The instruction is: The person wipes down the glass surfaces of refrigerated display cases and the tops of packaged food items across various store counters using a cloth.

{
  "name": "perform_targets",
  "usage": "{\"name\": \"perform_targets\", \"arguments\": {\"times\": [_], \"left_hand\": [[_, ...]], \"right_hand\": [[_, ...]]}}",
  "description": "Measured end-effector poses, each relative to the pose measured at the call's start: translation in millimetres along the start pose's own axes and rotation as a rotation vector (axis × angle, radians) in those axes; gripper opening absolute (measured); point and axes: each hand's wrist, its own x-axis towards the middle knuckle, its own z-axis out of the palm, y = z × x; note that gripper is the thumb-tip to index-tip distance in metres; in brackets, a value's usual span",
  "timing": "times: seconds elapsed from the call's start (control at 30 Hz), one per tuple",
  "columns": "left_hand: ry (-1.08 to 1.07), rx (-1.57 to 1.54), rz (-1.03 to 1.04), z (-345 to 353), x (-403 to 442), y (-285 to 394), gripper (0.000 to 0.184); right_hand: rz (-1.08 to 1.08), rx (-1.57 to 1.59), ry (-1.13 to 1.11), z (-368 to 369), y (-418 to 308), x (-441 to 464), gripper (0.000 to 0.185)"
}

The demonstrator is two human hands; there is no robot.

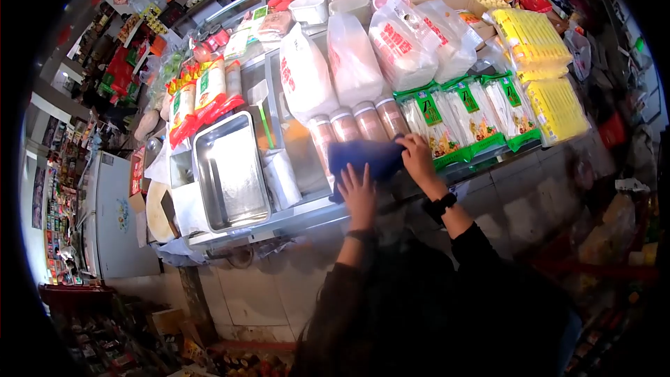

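Note:
A dark blue cloth (370, 158) lies at the front edge of the glass-topped counter, partly over several jars with reddish-brown contents (366, 120). My left hand (358, 195) rests on the cloth with its fingers spread. At the cloth's right corner my right hand (419, 160) pinches the fabric between its fingers; a black watch is on that wrist. Behind the jars stand white plastic bags with red print (305, 77). Just right of my right hand lie green-edged noodle packs (433, 126).
A steel tray (232, 171) sits left on the counter, beside a roll of clear bags (282, 178) and a green-handled tool (265, 124). Red-and-white packages (209, 87) lie behind it. Yellow packs (534, 42) are stacked at the right. A white fridge (122, 209) stands far left.

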Motion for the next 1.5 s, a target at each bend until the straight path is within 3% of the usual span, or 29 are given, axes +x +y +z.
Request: {"name": "perform_targets", "arguments": {"times": [0.07, 0.13, 0.17, 0.2, 0.3, 0.47, 0.8, 0.9, 1.3, 1.4, 1.5], "left_hand": [[-0.007, -0.03, 0.128, -1.4, 17.5, 7.9, 0.055], [-0.064, -0.028, 0.126, 6.3, 20.4, 11.5, 0.057], [-0.098, -0.076, 0.095, 8.3, 20.3, 13.4, 0.057], [-0.133, -0.123, 0.063, 10.5, 20.0, 15.4, 0.057], [-0.097, -0.048, 0.099, 13.0, 16.2, 15.8, 0.06], [-0.096, -0.003, 0.098, 17.1, 39.3, 17.7, 0.063], [-0.03, 0.076, 0.18, 28.1, 147.5, -11.5, 0.061], [-0.035, 0.092, 0.177, 39.3, 160.3, -15.2, 0.061], [-0.094, 0.104, 0.132, 40.7, 159.0, -15.6, 0.06], [-0.04, 0.148, 0.127, 37.4, 134.3, -14.1, 0.058], [0.063, 0.043, 0.085, 37.1, 104.0, -9.2, 0.064]], "right_hand": [[0.015, -0.054, 0.006, -3.9, 2.6, 9.8, 0.03], [0.022, -0.213, 0.091, 7.9, 18.1, 7.5, 0.031], [0.079, -0.353, -0.047, 14.9, 26.4, 0.2, 0.041], [0.086, -0.357, -0.047, 25.7, 31.8, -12.4, 0.041], [0.148, -0.371, -0.105, 50.4, 26.0, -48.5, 0.072], [0.209, -0.427, -0.133, 56.3, 29.1, -27.9, 0.07], [0.09, -0.481, -0.171, 97.8, 49.5, 75.5, 0.063], [0.08, -0.744, -0.241, 102.2, 44.2, 86.2, 0.06], [0.177, -0.89, -0.415, 101.7, 25.3, 100.1, 0.06], [0.031, -1.108, -0.521, 97.4, 20.5, 88.1, 0.059], [-0.075, -1.057, -0.486, 106.2, 34.3, 60.4, 0.06]]}}
